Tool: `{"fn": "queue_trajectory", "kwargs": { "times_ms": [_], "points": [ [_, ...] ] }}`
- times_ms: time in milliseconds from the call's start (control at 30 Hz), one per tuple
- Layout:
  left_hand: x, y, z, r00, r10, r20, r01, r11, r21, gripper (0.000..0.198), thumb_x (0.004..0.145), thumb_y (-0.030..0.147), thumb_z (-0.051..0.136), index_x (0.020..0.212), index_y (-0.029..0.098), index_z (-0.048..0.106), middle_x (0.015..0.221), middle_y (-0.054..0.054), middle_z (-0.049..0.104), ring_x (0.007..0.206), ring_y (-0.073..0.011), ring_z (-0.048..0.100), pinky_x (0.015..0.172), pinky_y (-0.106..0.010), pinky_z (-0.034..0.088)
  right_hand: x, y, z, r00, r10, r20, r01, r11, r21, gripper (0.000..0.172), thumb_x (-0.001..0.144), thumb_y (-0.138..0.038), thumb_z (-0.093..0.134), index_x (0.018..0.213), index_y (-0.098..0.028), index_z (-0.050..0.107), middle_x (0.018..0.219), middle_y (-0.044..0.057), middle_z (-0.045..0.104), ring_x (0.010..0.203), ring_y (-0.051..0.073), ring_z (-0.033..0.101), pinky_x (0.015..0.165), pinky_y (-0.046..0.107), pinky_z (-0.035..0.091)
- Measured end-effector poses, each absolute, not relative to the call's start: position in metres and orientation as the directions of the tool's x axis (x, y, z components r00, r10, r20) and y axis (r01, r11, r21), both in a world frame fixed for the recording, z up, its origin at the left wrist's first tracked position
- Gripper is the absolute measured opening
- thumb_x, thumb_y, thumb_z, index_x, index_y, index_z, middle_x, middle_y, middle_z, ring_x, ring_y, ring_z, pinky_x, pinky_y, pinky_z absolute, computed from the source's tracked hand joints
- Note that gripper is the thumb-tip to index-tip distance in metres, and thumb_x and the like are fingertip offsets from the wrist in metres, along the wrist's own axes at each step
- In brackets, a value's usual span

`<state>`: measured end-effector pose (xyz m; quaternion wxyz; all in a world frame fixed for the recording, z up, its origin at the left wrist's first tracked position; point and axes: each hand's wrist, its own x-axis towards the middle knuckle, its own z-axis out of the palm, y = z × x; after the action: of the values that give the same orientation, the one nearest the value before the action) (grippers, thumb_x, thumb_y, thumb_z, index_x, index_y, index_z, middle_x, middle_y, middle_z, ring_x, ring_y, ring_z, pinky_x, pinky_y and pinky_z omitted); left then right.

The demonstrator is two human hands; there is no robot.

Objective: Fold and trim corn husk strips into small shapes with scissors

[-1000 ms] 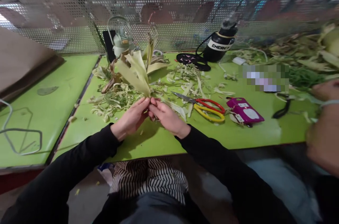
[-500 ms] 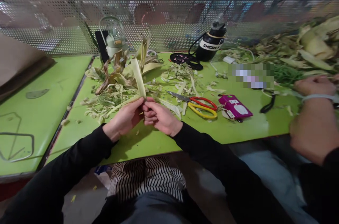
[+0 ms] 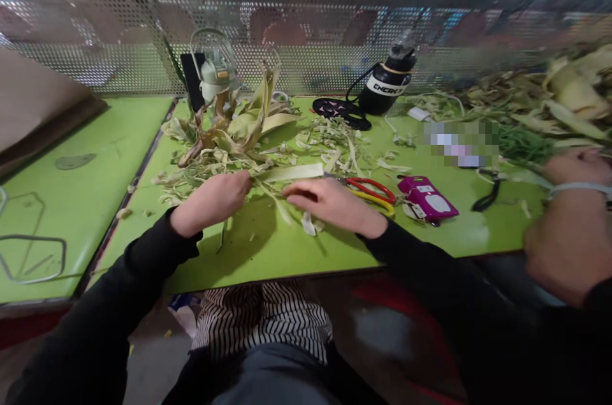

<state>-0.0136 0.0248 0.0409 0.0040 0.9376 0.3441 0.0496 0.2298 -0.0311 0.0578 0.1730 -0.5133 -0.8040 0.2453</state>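
Observation:
My left hand (image 3: 214, 199) is closed on a corn husk strip (image 3: 294, 171), whose pale broad end points right, above my other hand. Thin shreds hang from the same bundle between the hands. My right hand (image 3: 335, 202) is palm down with fingers loosely apart and holds nothing I can see; its fingertips are beside the shreds. A small whitish scrap (image 3: 310, 224) lies under it. Scissors (image 3: 371, 191) with red and yellow handles lie partly hidden behind that hand. A heap of husks (image 3: 229, 131) sits behind my left hand.
Behind stand a pale green bottle (image 3: 216, 76), a dark phone (image 3: 194, 81) and a black bottle (image 3: 385, 86) by a perforated screen (image 3: 296, 16). A magenta device (image 3: 427, 197) lies to the right. Another person's hand (image 3: 576, 169) rests at far right near more husks.
My hands have moved apart, left hand leftward and right hand rightward. The husk strip has tipped from upright to lying rightward. My right hand has let go and loosened its fingers.

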Motion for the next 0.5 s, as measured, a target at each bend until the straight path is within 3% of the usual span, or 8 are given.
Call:
{"fn": "queue_trajectory", "kwargs": {
  "times_ms": [67,100,167,233,333,367,433,500],
  "points": [
    [-0.008,0.021,0.040,0.778,0.629,-0.007,0.626,-0.775,-0.088,0.030,0.090,0.007,0.034,0.094,0.006,0.064,0.087,-0.015,0.065,0.069,-0.0207,0.060,0.067,-0.034,0.051,0.216,-0.036,0.053,-0.477,0.878,0.042,0.665,0.392,-0.636,0.031,0.095,-0.035,0.056,0.121,-0.018,0.066,0.104,0.008,0.075,0.088,0.019,0.068,0.083,0.035,0.050],
    [-0.005,0.020,0.039,0.770,0.637,-0.036,0.637,-0.771,-0.017,0.029,0.089,0.007,0.035,0.093,0.007,0.063,0.089,-0.016,0.065,0.072,-0.0207,0.060,0.069,-0.034,0.051,0.208,-0.036,0.051,-0.478,0.878,0.037,0.627,0.370,-0.685,0.036,0.097,-0.038,0.054,0.125,-0.018,0.063,0.101,0.008,0.074,0.085,0.019,0.068,0.081,0.035,0.051],
    [-0.002,0.023,0.037,0.756,0.652,-0.052,0.636,-0.714,0.293,0.020,0.085,0.008,0.041,0.084,0.011,0.062,0.086,-0.012,0.063,0.071,-0.0177,0.058,0.068,-0.032,0.049,0.196,-0.030,0.049,-0.419,0.908,0.010,0.521,0.249,-0.817,0.045,0.100,-0.045,0.044,0.131,-0.015,0.057,0.099,0.010,0.073,0.077,0.017,0.067,0.071,0.033,0.053],
    [-0.005,0.030,0.037,0.726,0.687,-0.044,0.552,-0.542,0.633,0.015,0.085,0.013,0.047,0.073,0.016,0.055,0.075,-0.005,0.059,0.062,-0.0135,0.052,0.060,-0.027,0.046,0.192,-0.019,0.050,-0.342,0.939,0.014,0.376,0.150,-0.914,0.049,0.100,-0.048,0.042,0.136,-0.015,0.051,0.106,0.012,0.071,0.083,0.018,0.068,0.069,0.032,0.055],
    [-0.018,0.045,0.046,0.620,0.785,0.003,0.388,-0.311,0.868,0.028,0.095,0.019,0.036,0.069,0.020,0.043,0.057,0.002,0.039,0.047,-0.0090,0.036,0.045,-0.020,0.034,0.200,0.002,0.052,-0.206,0.971,0.121,0.302,0.180,-0.936,0.041,0.096,-0.043,0.051,0.128,-0.018,0.054,0.113,0.011,0.069,0.092,0.018,0.068,0.073,0.032,0.056],
    [-0.023,0.049,0.051,0.487,0.873,0.014,0.167,-0.109,0.980,0.029,0.095,0.017,0.037,0.066,0.020,0.039,0.053,0.005,0.030,0.043,-0.0075,0.025,0.041,-0.019,0.026,0.207,0.010,0.052,-0.153,0.973,0.171,0.331,0.213,-0.919,0.037,0.094,-0.041,0.054,0.124,-0.018,0.057,0.111,0.010,0.070,0.088,0.018,0.068,0.072,0.032,0.056],
    [-0.032,0.056,0.063,0.268,0.963,-0.035,-0.342,0.129,0.931,0.031,0.095,0.009,0.036,0.066,0.019,0.038,0.051,0.006,0.022,0.042,-0.0057,0.017,0.039,-0.016,0.019,0.224,0.027,0.051,-0.042,0.966,0.254,0.435,0.247,-0.866,0.033,0.090,-0.038,0.057,0.117,-0.019,0.060,0.101,0.008,0.071,0.078,0.017,0.066,0.070,0.033,0.054],
    [-0.038,0.058,0.074,0.138,0.985,-0.104,-0.636,0.169,0.753,0.033,0.097,0.006,0.034,0.067,0.019,0.039,0.050,0.007,0.022,0.041,-0.0047,0.016,0.039,-0.015,0.017,0.244,0.043,0.050,0.076,0.944,0.320,0.588,0.217,-0.779,0.020,0.084,-0.031,0.062,0.098,-0.017,0.065,0.092,0.006,0.072,0.079,0.018,0.064,0.077,0.035,0.052]
  ]
}}
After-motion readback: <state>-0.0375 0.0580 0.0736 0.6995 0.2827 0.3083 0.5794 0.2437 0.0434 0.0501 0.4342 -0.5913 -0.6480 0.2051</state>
